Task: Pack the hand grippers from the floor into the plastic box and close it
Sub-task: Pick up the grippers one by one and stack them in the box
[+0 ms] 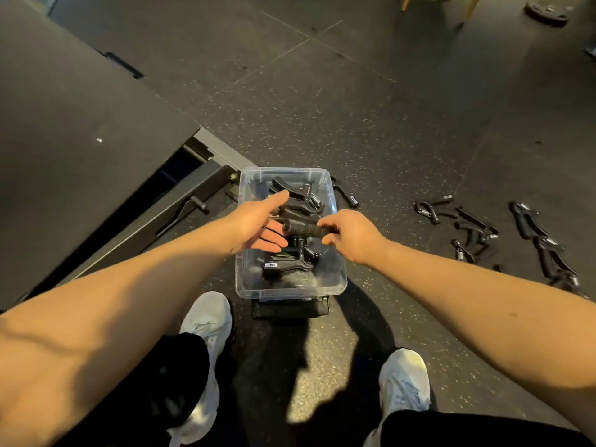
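- Head view: right hand (353, 237) grip pinches a black hand gripper (303, 229) above the plastic box (246, 188), frame centre.
- Beside it, left hand (258, 224) grip is spread.
- Loose grippers (477, 230) on floor (387, 124), centre right; labels too blurred.

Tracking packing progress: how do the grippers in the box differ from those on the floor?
Box grippers lie piled inside the clear box; floor grippers lie loose on the floor, right of it. Box grippers are bunched close; floor grippers spread wide. Both are black with metal springs.
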